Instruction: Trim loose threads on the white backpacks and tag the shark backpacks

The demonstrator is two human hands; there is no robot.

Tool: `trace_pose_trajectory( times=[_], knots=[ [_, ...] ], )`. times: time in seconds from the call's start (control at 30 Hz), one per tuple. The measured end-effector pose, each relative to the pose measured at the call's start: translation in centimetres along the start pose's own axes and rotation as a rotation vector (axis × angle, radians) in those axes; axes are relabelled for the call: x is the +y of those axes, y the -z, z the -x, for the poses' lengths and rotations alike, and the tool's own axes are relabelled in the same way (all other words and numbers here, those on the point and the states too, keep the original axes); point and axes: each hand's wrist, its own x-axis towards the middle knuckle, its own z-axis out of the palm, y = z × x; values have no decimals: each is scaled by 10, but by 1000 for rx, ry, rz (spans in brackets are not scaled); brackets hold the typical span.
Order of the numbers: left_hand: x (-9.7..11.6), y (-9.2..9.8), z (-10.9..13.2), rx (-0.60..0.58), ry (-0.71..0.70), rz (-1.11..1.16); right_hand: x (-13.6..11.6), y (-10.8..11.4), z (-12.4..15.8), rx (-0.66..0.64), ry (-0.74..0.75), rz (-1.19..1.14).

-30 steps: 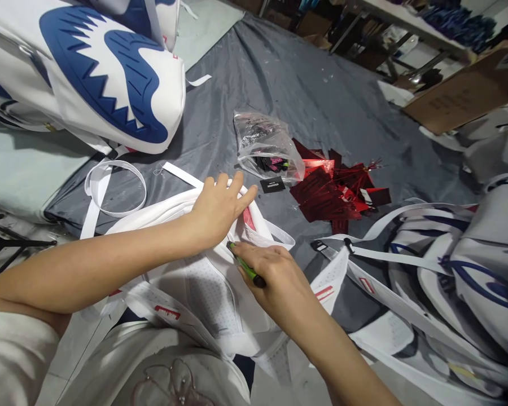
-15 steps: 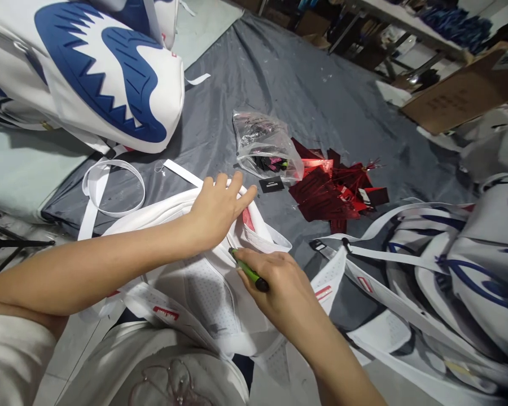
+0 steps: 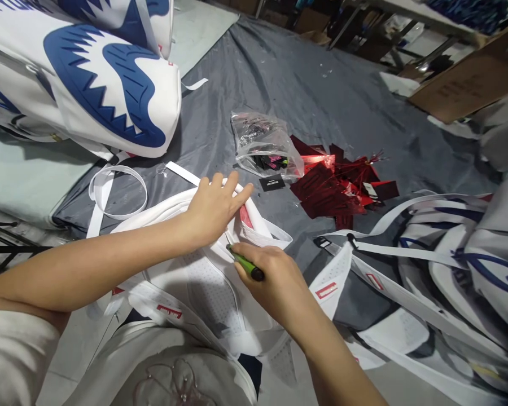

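bag workshop: heaped red tags (image 3: pixel 322 190), carton (image 3: pixel 461 87)

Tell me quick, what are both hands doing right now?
Left hand: on the white bag; open or closed can't be told.
Right hand: closed, holding the green-handled tool.

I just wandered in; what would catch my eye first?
Probably the big blue jagged print on the white backpack at upper left. Next, the heap of dark red tags right of the clear plastic bag. Then, near the centre, the right hand holding a green tool, just below the left hand.
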Motion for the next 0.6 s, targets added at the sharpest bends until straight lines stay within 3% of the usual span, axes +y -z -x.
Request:
trace_pose_trajectory(
  times=[0.07,0.17,0.3,0.4,0.6],
  knots=[
    [-5,4,-2,-43,-23,-1,2,-4,1,73,6,-53],
    [-21,19,-3,-204,-65,21,9,-12,8,127,-13,-112],
    [-36,44,9,-382,50,57,10,-29,15,273,96,-233],
    [-34,46,22,-372,70,8,1,-45,10,412,197,-390],
    [-32,19,25,-197,107,-54,-5,-70,-4,535,165,-564]
  ],
)
